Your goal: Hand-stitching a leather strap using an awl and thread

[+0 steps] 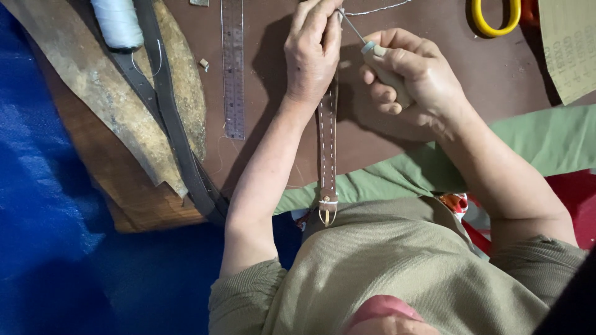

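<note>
**Stitched leather strap held under an awl**

Near the top centre of the frame, a brown leather strap [327, 142] with white stitching is pressed down by the left hand [312, 53], its fingers closed on the strap's far end. A wooden-handled awl [380, 62] is gripped in the right hand [413, 74], its metal tip aimed at the left fingertips. The strap's buckle [327, 211] lies at lower centre. A steel ruler [233, 68] is seen left of the hands, a spool of white thread [118, 23] at upper left, and yellow scissor handles [493, 15] at upper right.
</note>
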